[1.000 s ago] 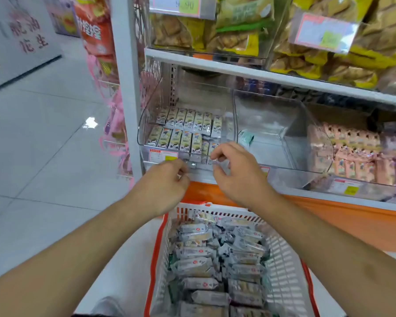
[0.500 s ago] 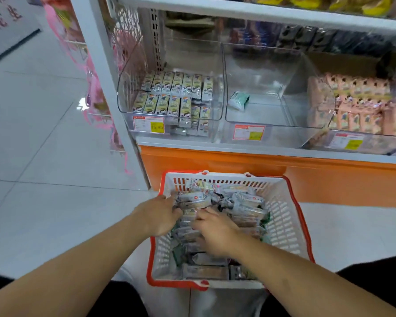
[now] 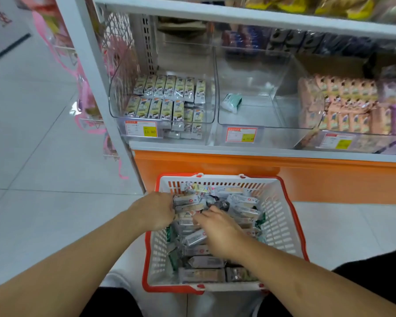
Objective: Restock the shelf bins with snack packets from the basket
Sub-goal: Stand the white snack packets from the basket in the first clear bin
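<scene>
A white basket with a red rim (image 3: 284, 227) stands on the floor below the shelf, full of silver snack packets (image 3: 242, 202). Both my hands are down inside it. My left hand (image 3: 153, 211) curls its fingers round packets at the pile's left edge, with the fingertips hidden. My right hand (image 3: 217, 229) curls over packets in the middle of the pile. On the shelf above, the left clear bin (image 3: 114, 106) holds rows of upright packets (image 3: 167, 99). The middle clear bin (image 3: 284, 88) holds only one green packet (image 3: 231, 102).
A third bin at the right holds pink packets (image 3: 343, 104). Price tags (image 3: 141, 129) hang on the bin fronts. An orange base panel (image 3: 238, 165) runs under the shelf, and a white upright post (image 3: 89, 72) stands at its left. Tiled floor (image 3: 44, 145) lies to the left.
A second ago both hands were up at the left bin's front. They dropped into the basket and now dig among the packets, and the view has tilted down.
</scene>
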`<state>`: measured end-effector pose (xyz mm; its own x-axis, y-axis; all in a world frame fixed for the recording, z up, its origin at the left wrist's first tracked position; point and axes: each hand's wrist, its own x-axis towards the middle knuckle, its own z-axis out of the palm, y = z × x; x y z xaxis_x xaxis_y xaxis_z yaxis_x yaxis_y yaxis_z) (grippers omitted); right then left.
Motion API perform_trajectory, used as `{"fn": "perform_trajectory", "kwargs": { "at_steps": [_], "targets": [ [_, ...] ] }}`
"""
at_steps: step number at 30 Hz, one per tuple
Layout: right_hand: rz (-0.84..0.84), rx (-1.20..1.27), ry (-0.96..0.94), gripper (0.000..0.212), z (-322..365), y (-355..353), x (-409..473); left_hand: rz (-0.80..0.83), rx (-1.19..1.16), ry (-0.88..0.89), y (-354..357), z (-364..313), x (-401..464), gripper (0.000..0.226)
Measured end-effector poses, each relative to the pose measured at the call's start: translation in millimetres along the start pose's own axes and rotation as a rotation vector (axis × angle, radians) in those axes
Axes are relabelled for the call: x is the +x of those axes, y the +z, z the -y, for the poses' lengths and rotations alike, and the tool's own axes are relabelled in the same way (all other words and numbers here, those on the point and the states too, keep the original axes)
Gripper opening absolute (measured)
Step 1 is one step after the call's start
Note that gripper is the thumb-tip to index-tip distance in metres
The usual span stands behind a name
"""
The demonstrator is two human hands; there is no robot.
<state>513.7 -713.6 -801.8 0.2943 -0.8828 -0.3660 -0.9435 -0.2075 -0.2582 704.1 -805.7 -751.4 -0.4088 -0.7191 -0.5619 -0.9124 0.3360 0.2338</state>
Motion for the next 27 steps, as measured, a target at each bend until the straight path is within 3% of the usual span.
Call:
{"fn": "perform_trajectory", "kwargs": {
  "at_steps": [4, 7, 9, 13, 18, 23, 27],
  "targets": [
    [-0.223, 0.158, -0.094, 0.047, -0.5, -60.9, -11.3, 0.109, -0.381, 0.043, -24.3, -15.0, -5.5, 0.041],
    [-0.362, 0.286, -0.101, 0.051, 1.0, -107.4, -27.3, 0.22, -0.844, 0.118, -46.0, -26.7, -24.2, 0.035],
    [-0.433, 0.31, -0.11, 0.053, 2.9, -125.0, -37.9, 0.243, -1.007, 0.18, -59.7, -31.3, -38.5, 0.034],
    [-0.473, 0.361, -0.043, 0.055, 13.5, -144.2, -44.6, 0.134, -1.069, 0.208, -78.2, -38.2, -59.3, 0.019],
    [-0.383, 0.476, -0.003, 0.058, 26.2, -165.2, -46.8, -0.077, -1.123, 0.142, -85.4, -33.6, -60.6, 0.025],
    [-0.405, 0.466, 0.058, 0.067, 31.2, -168.7, -41.5, -0.114, -1.199, 0.126, -84.6, -37.5, -56.8, 0.036],
    [-0.406, 0.487, 0.086, 0.068, 32.0, -179.5, -37.8, -0.128, -1.244, 0.142, -96.9, -37.1, -55.9, 0.031]
  ]
}}
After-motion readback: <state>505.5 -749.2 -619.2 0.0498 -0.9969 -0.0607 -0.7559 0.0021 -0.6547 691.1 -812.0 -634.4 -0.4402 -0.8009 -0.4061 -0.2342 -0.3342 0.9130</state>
